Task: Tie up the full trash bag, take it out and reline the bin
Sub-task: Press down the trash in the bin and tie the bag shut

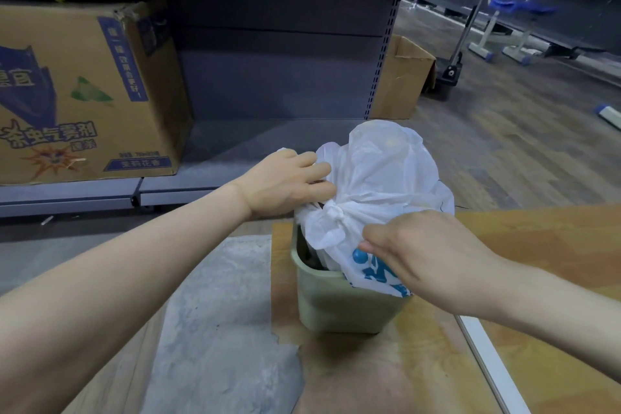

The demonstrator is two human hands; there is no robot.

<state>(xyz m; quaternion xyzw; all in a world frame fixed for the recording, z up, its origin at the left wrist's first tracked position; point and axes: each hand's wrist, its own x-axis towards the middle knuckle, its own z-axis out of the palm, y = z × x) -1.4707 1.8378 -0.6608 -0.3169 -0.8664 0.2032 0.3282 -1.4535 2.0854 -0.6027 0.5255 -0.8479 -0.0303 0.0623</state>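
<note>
Knotted white trash bag (376, 178) upright in green bin (339, 306) on floor; left hand (285, 181) gripping far-left plastic, right hand (426, 252) pinching near-right, knot (334, 213) between, equally near both

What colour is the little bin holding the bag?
The bin is pale green, seen in the head view.

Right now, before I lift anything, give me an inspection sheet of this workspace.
Surface: wood-pattern floor with a bare grey patch.
Job's things: white trash bag, knotted at the top, sits in the pale green bin; no fresh liner seen.
Clutter: printed cardboard box on the low shelf; smaller box beside the shelving.
Grippers: left hand grips the bag's far side; right hand pinches the plastic near the knot.
Cables: nothing seen.
Surroundings: dark shelving, blue-framed stand behind.
</note>
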